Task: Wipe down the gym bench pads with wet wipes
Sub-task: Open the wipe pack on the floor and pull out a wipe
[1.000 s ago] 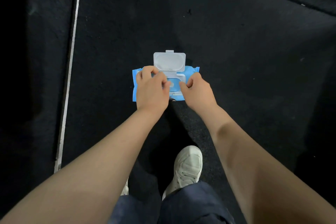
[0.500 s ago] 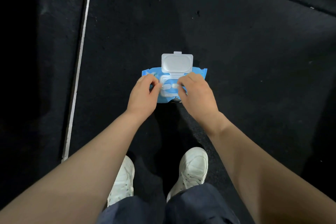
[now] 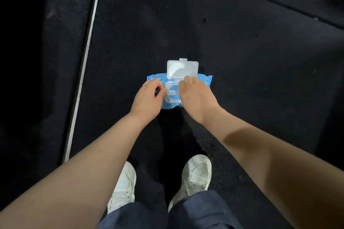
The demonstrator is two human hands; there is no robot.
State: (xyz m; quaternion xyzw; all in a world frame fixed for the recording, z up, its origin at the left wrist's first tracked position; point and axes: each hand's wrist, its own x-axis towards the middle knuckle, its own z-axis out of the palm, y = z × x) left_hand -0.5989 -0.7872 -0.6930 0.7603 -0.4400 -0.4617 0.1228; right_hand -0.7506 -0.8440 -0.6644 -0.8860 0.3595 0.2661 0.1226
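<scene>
Dark speckled floor with pale strip; on it lie a blue wipes pack, lid open, and two white shoes.

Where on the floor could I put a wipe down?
Bare dark floor lies right of the wipes pack, and beyond its open lid. Between pack and white line is free too. Both hands crowd the pack; the shoes fill the near side.

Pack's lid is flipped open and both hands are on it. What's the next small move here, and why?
Probably pinch a wipe at the opening and draw it up with the right hand while the left hand holds the blue wipes pack down on the floor. The white lid stands open, and no wipe is out yet.
</scene>
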